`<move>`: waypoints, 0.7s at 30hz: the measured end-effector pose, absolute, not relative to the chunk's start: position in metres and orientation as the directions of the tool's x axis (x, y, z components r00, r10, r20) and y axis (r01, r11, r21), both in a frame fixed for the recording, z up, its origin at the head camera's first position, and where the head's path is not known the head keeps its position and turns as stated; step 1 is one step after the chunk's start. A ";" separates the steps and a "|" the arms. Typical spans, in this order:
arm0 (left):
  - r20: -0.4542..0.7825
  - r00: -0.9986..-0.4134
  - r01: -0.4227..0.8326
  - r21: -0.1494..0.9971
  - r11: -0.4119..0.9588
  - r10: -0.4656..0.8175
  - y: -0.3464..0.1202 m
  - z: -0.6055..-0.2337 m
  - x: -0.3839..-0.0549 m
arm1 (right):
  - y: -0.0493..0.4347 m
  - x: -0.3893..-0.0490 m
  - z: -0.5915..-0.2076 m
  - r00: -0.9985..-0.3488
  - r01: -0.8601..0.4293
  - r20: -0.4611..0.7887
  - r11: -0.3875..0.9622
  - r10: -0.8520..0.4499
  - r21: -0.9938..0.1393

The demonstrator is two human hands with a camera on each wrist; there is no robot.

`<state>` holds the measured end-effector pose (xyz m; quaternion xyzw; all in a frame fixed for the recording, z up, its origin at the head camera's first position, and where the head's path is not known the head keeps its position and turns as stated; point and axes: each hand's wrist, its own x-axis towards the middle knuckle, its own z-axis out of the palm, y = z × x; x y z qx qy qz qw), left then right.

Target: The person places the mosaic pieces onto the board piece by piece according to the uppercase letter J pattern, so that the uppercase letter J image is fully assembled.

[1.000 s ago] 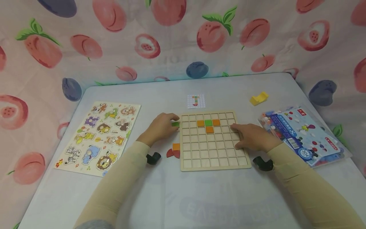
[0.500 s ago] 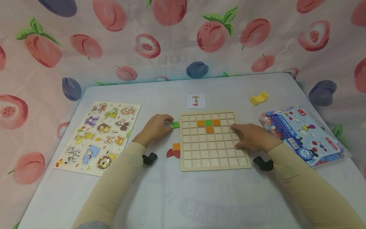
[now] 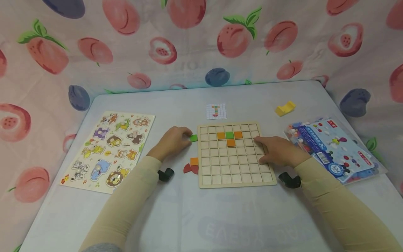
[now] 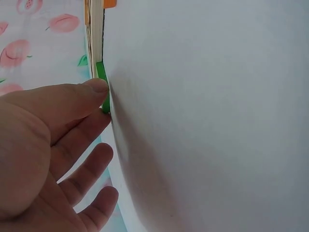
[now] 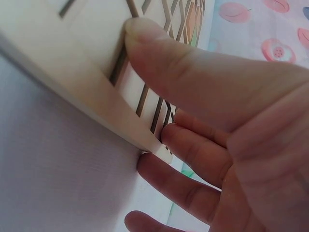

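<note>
My left hand (image 3: 172,141) is at the left side of the wooden grid board (image 3: 217,181). In the left wrist view, its thumb and forefinger pinch a small green square tile (image 4: 101,70) lying beside the board; the other fingers are spread loosely. My right hand (image 3: 280,150) rests on the board's right edge. In the right wrist view, its thumb (image 5: 149,46) lies on the grid, with the fairly straight fingers along the edge. Set in the grid are a green tile (image 3: 230,135) between two orange tiles, and another orange tile (image 3: 231,142) below.
An orange tile (image 3: 194,161) and red rounded pieces (image 3: 187,168) lie left of the board. Behind it sits a pattern card (image 3: 216,111). An animal puzzle (image 3: 118,150) lies at left, a packaged bead set (image 3: 338,148) at right, and a yellow block (image 3: 285,109) at back right.
My left hand drew back left from over the green tile, uncovering it, then came slightly back toward it. My right hand and the board have stayed in place.
</note>
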<state>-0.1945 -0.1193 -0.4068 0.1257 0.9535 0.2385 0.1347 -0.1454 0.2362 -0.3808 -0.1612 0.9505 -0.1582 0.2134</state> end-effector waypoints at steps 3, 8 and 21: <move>-0.197 -0.932 0.176 0.486 0.856 0.303 -0.118 -0.406 -0.195 | 0.236 -0.146 -0.381 -0.857 -0.237 -0.356 0.898 -0.373 -0.370; -0.193 -0.932 0.182 0.485 0.855 0.307 -0.116 -0.407 -0.195 | 0.235 -0.146 -0.381 -0.858 -0.234 -0.360 0.901 -0.368 -0.364; -0.208 -0.924 0.197 0.462 0.865 0.321 -0.111 -0.406 -0.194 | 0.236 -0.146 -0.381 -0.857 -0.232 -0.366 0.906 -0.363 -0.355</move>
